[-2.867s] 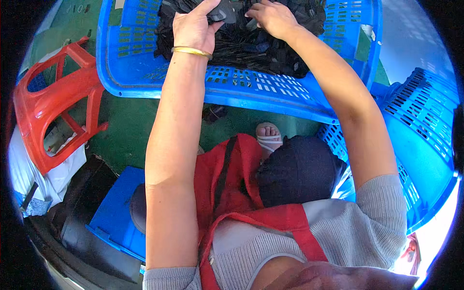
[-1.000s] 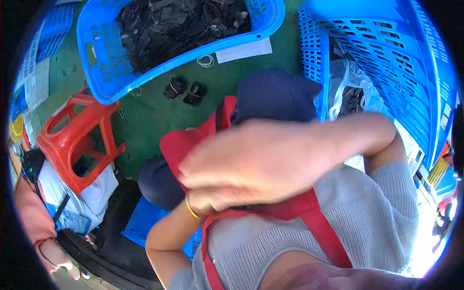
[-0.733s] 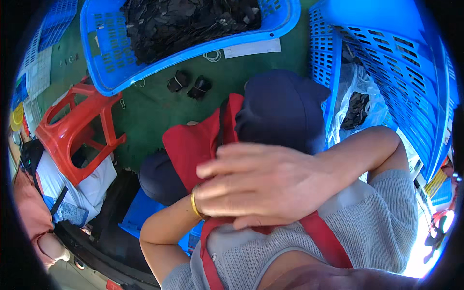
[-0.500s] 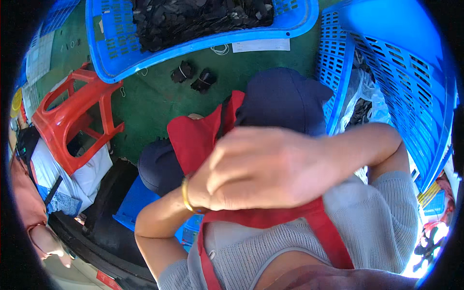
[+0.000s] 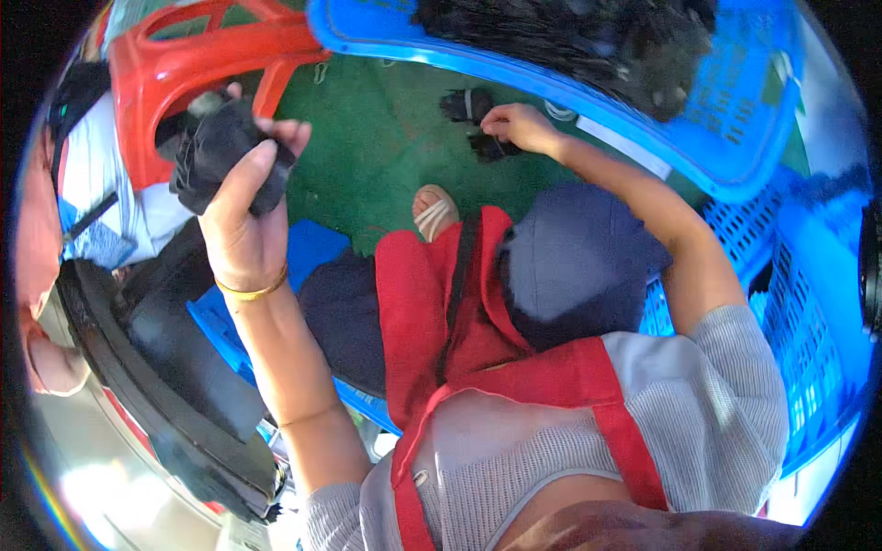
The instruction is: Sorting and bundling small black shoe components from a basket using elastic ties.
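Observation:
My left hand (image 5: 243, 207) is raised at the left and wrapped around a black bundle (image 5: 225, 151) of thin pieces, thumb across its near side. On the green floor ahead lie two similar bundles. The farther bundle (image 5: 466, 104) has a pale band around it. At the nearer floor bundle (image 5: 493, 147), my right hand (image 5: 525, 129) reaches down from the right, its fingertips pinched at the bundle's edge. How firmly they grip it is hard to see.
A large blue basket (image 5: 551, 96) full of black pieces stands ahead on the right. More blue baskets (image 5: 808, 303) are beside my right arm. A red plastic stool (image 5: 138, 83) is behind my left hand. Part of another person (image 5: 46, 358) shows at the far left edge.
My hands were together before my chest and have moved apart. The left has risen to the left with a bundle; the right has reached to the floor bundles. The view has turned left.

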The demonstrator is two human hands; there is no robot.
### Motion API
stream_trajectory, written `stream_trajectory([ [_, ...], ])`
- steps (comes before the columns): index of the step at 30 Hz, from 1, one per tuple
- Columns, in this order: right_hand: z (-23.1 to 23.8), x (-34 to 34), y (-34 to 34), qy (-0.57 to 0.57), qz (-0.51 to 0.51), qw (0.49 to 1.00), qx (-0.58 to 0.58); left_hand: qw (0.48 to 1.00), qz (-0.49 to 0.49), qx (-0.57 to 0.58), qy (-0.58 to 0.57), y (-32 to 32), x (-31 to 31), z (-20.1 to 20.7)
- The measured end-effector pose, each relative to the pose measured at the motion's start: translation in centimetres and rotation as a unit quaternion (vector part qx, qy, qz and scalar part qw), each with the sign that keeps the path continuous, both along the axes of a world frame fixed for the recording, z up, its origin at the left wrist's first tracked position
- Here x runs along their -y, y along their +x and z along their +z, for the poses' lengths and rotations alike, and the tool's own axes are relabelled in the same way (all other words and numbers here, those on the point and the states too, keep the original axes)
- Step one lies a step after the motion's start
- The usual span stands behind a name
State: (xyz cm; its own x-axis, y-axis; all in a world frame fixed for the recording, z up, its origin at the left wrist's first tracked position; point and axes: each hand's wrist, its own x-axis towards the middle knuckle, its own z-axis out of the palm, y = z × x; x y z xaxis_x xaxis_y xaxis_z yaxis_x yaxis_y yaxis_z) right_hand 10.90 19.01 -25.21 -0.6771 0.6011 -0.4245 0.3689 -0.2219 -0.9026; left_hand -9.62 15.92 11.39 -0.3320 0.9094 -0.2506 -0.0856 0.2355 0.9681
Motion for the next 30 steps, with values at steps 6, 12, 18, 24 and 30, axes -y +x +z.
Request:
stream_trajectory([
  [6,1.6,-1.4,-2.4,0.151,-0.078,0.982,0.086,0.985,0.164,0.053,-0.015,-5.9,4.0,1.3],
  [12,-1.2,0.9,9.7,0.304,-0.056,0.922,0.231,0.966,0.143,0.208,0.056,-11.0,3.8,0.7],
  [18,6.4,-1.9,-5.7,-0.017,-0.006,0.998,0.057,0.953,0.176,0.233,0.077,-12.1,5.3,1.7],
  [24,-0.4,-7.1,-31.1,0.055,0.088,0.994,0.022,0.932,0.297,0.196,0.071,-12.5,9.9,2.2],
  [30,-4.2,-11.1,-38.7,0.322,0.126,0.927,0.144,0.918,0.348,0.182,0.060,-13.0,15.1,3.2],
])
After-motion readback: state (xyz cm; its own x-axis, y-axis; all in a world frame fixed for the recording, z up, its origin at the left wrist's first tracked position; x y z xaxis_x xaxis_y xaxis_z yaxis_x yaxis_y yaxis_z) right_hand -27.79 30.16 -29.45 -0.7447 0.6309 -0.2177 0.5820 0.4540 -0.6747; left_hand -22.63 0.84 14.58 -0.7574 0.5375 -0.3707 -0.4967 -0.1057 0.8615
